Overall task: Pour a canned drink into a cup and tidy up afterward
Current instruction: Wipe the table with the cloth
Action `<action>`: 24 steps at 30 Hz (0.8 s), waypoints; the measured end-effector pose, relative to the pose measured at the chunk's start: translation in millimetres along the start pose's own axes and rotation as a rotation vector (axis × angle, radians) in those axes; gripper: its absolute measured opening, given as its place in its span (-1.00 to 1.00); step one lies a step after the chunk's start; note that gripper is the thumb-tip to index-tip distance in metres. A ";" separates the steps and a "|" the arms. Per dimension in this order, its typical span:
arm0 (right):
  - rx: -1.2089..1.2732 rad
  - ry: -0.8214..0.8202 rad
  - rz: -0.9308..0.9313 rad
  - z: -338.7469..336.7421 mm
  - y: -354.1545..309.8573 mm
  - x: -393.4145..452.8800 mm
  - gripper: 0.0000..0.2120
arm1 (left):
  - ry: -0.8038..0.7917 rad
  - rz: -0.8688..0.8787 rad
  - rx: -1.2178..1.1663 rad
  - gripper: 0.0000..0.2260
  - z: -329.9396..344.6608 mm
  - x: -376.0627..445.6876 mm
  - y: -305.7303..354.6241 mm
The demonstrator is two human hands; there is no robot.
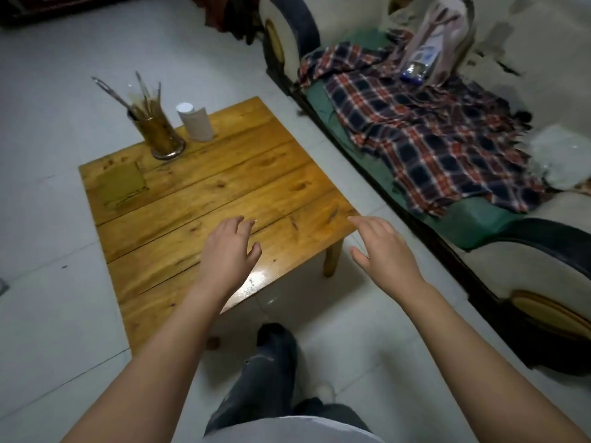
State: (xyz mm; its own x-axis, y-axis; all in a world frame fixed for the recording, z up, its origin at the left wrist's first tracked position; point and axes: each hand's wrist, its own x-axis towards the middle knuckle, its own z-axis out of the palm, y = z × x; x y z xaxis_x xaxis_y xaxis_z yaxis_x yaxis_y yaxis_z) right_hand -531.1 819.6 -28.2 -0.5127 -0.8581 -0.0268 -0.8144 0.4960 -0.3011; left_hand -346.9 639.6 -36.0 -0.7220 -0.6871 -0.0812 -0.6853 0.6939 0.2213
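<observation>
Wooden worktop (224, 174): glass jar of brushes (159, 129) and white paper roll (195, 120) at far edge; flat card (123, 184) at left.
Left hand (228, 251): fingers relaxed, empty, over worktop.
Right hand (383, 247): fingers spread, empty, beyond worktop's corner.
Can, cup: neither visible.
Sofa (543, 282): plaid blanket (431, 129).

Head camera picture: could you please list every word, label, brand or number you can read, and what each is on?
No text can be read.
Package on the sofa: blue and white print, too blurred to read.
Flat card on the table: no lettering shows.
Paper roll: plain.
</observation>
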 end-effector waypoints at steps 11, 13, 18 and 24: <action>-0.012 -0.100 -0.240 30.9 -73.7 166.6 -0.51 | 0.011 -0.245 -0.035 -0.58 -14.0 80.4 -104.8; -0.011 -0.114 -0.278 34.0 -86.9 186.9 -0.51 | 0.005 -0.283 -0.045 -0.58 -18.2 91.2 -119.6; -0.025 -0.183 -0.363 40.8 -115.3 228.3 -0.51 | 0.001 -0.374 -0.062 -0.56 -25.2 104.7 -146.3; 0.004 -0.195 -0.477 49.4 -142.5 272.6 -0.54 | 0.035 -0.505 -0.109 -0.57 -31.4 107.6 -171.3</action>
State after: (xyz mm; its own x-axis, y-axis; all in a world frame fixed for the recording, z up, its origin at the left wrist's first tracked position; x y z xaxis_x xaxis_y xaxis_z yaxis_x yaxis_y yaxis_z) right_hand -541.4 508.5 -39.7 -0.0234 -0.9978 -0.0626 -0.9441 0.0427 -0.3269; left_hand -304.2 440.0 -52.0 -0.2986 -0.9388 -0.1716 -0.9322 0.2485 0.2631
